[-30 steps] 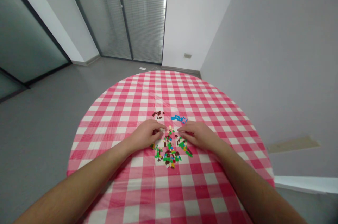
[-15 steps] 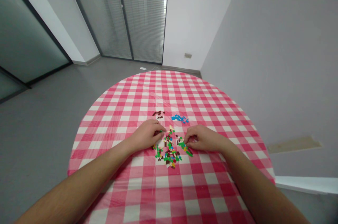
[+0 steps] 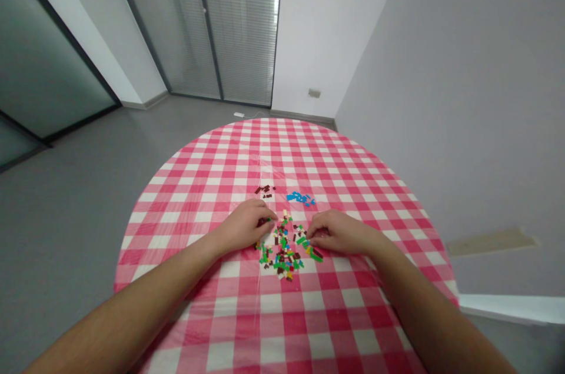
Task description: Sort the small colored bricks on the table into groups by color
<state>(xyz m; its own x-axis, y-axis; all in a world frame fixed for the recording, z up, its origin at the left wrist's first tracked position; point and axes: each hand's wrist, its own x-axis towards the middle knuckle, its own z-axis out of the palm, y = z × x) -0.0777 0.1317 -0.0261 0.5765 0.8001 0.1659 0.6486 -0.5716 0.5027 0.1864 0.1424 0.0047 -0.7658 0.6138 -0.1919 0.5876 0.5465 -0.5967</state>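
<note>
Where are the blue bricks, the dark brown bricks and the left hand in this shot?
Blue plastic bricks (image 3: 300,199): head view, on the middle of the small cluster.
Dark brown plastic bricks (image 3: 265,190): head view, on the middle of the small cluster.
Left hand (image 3: 245,225): head view, on the back of the hand.

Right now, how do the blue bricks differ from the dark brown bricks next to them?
The blue bricks are bright blue, while the dark brown bricks are far darker. The blue bricks spread over a wider patch than the dark brown bricks, and they lie to their right in this view. Both are small groups of tiny bricks on the red-and-white checked tablecloth, apart from the mixed pile.
</note>
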